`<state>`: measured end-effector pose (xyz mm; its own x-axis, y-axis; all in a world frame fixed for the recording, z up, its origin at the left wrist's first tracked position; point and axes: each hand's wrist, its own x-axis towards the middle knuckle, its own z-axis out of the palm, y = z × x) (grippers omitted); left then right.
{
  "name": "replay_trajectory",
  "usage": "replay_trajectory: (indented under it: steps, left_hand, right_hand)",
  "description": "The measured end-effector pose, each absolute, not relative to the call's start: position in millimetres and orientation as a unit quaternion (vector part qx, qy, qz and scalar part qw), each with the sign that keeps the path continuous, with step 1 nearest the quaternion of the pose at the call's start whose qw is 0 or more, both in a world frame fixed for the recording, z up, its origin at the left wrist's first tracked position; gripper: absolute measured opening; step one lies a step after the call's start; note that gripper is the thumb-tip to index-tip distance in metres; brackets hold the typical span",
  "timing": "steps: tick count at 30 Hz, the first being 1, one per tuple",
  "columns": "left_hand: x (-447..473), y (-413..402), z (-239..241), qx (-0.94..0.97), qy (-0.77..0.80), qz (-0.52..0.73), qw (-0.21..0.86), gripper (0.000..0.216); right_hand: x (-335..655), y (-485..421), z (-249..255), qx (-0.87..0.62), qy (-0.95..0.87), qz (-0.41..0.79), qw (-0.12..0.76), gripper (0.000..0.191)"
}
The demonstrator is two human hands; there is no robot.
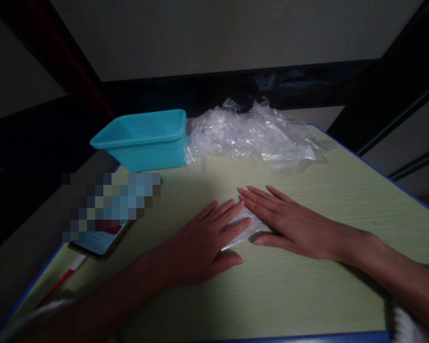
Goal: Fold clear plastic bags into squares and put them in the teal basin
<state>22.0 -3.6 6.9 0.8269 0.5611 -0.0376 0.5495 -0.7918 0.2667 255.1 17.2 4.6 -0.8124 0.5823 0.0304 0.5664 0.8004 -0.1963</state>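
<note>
My left hand (203, 243) and my right hand (289, 221) both lie flat on the pale green table (307, 295), fingers stretched out. They press on a small clear plastic bag (243, 227) that lies folded between them; only a strip of it shows under the fingertips. A loose heap of clear plastic bags (253, 136) lies further back, at the table's far edge.
A turquoise plastic tub (145, 138) stands at the back left, touching the heap. A phone (98, 240) lies near the left edge, part of it blurred out. A red and white strip (62, 281) lies in front of it. Dark frame bars surround the table.
</note>
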Motion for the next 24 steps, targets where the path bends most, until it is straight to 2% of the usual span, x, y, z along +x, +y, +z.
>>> replay_trajectory:
  steps: [24]
  left_hand:
    - [23.0,-4.8,6.5,0.947,0.297,0.015,0.123,0.059]
  right_hand:
    - [255.4,17.7,5.1,-0.309,-0.945,0.098,0.052,0.070]
